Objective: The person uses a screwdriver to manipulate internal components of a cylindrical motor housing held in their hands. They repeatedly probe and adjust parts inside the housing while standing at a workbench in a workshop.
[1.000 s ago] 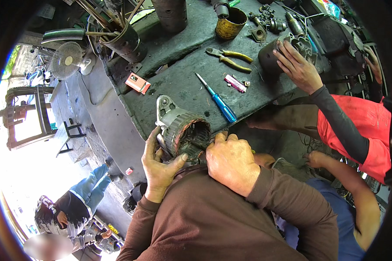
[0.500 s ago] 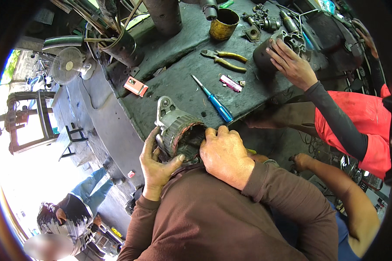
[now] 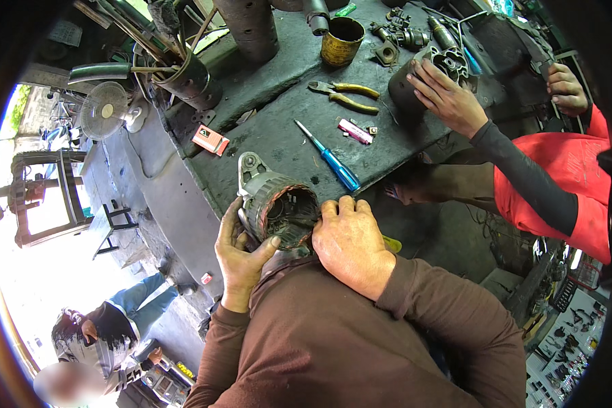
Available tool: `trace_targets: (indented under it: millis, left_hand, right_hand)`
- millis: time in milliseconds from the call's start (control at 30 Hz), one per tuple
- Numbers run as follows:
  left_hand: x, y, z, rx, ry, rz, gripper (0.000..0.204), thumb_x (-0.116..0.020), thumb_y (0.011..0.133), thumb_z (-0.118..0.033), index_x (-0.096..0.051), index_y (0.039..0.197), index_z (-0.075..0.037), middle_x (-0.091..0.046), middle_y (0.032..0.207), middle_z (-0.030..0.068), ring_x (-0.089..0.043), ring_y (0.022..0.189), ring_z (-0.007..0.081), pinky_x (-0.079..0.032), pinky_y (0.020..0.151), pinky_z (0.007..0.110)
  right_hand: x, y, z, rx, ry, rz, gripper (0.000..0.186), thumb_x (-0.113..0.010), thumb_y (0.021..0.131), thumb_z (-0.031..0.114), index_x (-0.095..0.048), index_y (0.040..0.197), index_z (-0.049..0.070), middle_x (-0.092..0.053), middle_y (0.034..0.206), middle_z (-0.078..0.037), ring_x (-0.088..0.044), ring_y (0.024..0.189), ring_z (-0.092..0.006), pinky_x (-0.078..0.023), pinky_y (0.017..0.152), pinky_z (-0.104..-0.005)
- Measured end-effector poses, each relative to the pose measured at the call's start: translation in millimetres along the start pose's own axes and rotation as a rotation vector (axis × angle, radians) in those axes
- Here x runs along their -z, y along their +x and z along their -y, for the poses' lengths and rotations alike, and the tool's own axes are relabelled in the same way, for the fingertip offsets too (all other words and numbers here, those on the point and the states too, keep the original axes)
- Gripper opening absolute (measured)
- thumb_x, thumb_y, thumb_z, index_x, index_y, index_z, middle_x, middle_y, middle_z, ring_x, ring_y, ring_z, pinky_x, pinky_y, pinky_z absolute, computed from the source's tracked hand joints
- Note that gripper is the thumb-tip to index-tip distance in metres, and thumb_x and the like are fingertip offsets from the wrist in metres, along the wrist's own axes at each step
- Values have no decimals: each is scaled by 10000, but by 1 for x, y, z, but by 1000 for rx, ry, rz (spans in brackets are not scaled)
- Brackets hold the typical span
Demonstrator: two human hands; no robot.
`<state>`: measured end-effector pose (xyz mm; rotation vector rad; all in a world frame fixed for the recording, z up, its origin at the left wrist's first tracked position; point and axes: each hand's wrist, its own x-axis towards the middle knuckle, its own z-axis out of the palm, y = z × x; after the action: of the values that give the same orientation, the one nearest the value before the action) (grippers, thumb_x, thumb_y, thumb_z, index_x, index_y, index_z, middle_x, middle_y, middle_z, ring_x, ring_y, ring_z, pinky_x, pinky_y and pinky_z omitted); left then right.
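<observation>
A grey metal alternator housing (image 3: 251,194) with a ring of copper windings (image 3: 289,194) inside its rim is tilted at the bench's near edge, its hollow end facing up toward me. My left hand (image 3: 241,262) grips it from the left, thumb at the lower rim and fingers along the outside. Closed at the right side of the rim, my right hand (image 3: 350,241) holds a tool whose yellow handle (image 3: 392,243) sticks out behind the palm. The tool's working end is hidden, so its kind cannot be told.
On the dark bench (image 3: 265,139) lie a blue screwdriver (image 3: 336,166), yellow-handled pliers (image 3: 350,96), a pink lighter (image 3: 355,131) and a red-white box (image 3: 211,140). A yellow can (image 3: 342,42) stands farther back. At right, a co-worker's hand (image 3: 449,95) rests on a dark cylindrical housing (image 3: 404,88).
The alternator housing has tipped so more of its inside shows. Another person's bare arm at the lower right has left the view. The co-worker's far hand has come lower.
</observation>
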<state>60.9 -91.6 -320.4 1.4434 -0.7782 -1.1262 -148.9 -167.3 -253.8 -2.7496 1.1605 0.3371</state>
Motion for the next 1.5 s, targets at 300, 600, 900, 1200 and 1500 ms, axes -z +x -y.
trace_targets:
  millis: [300,600,900,1200,1500]
  left_hand:
    - [3,8,-8,43,-19,8,997,-1009,800,-131,-464,1610,70,-661,1399,181,-707,1242,248,-624,1064,391]
    - [7,16,-12,53,-11,21,962,-999,817,-156,-482,1596,71,-672,1394,170,-700,1248,236,-612,1066,386]
    - [6,24,-18,75,71,27,947,-997,819,-166,-506,1594,67,-681,1395,175,-701,1240,228,-602,1069,381]
    - [5,24,-19,99,43,14,954,-994,822,-174,-502,1607,56,-690,1391,170,-698,1248,225,-596,1074,381]
    - [8,18,-9,61,-1,-1,985,-983,822,-196,-465,1615,77,-684,1404,181,-698,1258,231,-594,1075,382]
  right_hand:
    - [7,1,-4,65,15,-45,210,-685,910,216,-833,900,68,-696,1001,-117,-628,957,-296,-469,806,-448]
    - [5,14,-11,85,73,65,262,-684,945,258,-870,988,80,-713,1031,-127,-687,962,-297,-583,741,-439]
    - [3,12,-21,126,132,5,238,-696,906,251,-853,942,75,-700,997,-128,-696,915,-301,-614,656,-421]
    - [1,12,-19,141,75,-40,237,-698,892,247,-846,930,66,-689,968,-141,-687,903,-323,-612,647,-442]
    - [-4,21,-21,178,89,-62,248,-698,895,261,-846,916,63,-678,958,-139,-660,882,-305,-562,638,-433]
